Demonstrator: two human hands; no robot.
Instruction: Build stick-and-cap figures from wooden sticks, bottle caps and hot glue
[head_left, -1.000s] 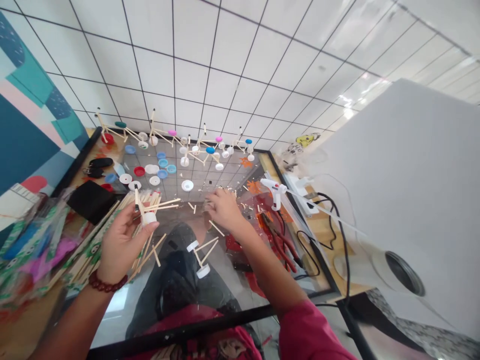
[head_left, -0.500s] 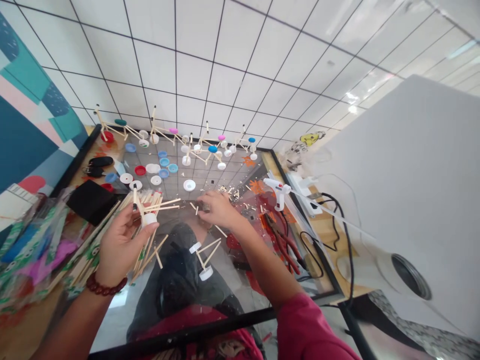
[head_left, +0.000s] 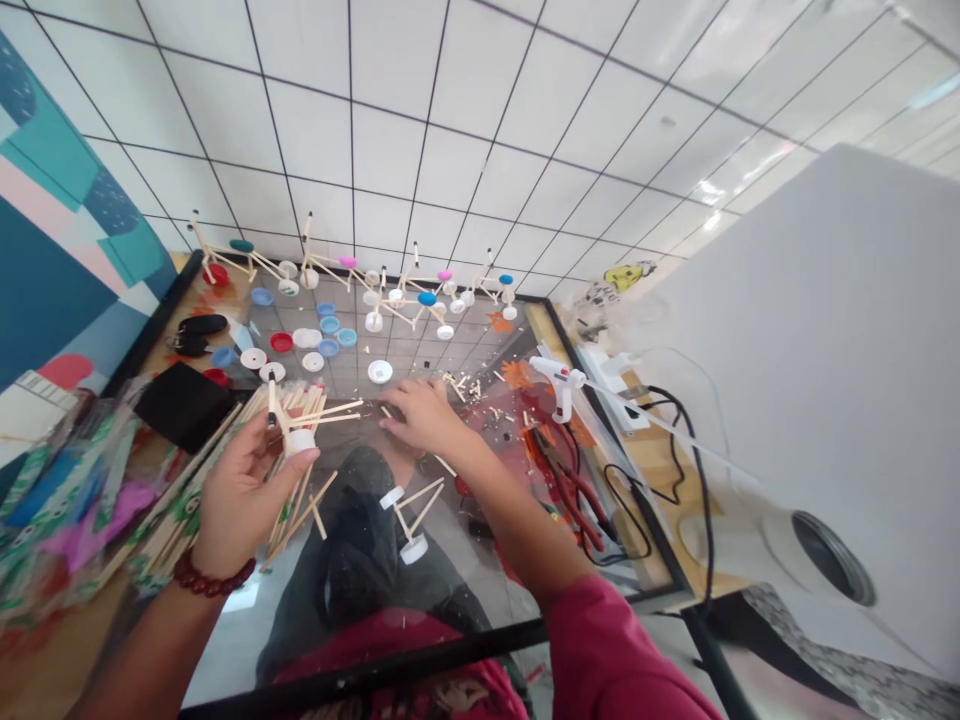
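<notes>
While the left hand (head_left: pixel 240 490) holds a small stick-and-cap piece (head_left: pixel 289 425) up off the glass tabletop (head_left: pixel 450 560), its fingers are closed around the white cap at the base, thumb on top, so the upright stick with its dark tip stands clear of the palm. Holding by the cap keeps the sticks free.

Right hand (head_left: pixel 424 415) is stretched forward, palm down, fingers spread flat on the glass among loose short stick offcuts (head_left: pixel 457 385). Whether a stick is pinched under the fingertips cannot be told; nothing shows in its grip.

Just beside the left hand, a heap of long bamboo sticks (head_left: pixel 300 470) lies fanned out, within easy reach. Between the two forearms, a second stick-and-cap assembly (head_left: pixel 405 505) rests flat on the glass.

Farther back: loose bottle caps (head_left: pixel 322 335), white, blue and red, grouped together; behind them a row of finished stick models (head_left: pixel 390 290) stands along the wall edge. To the right, a white glue gun (head_left: pixel 559 385) stands propped on its stand, nozzle off the glass, beside red-handled pliers (head_left: pixel 570 480).
</notes>
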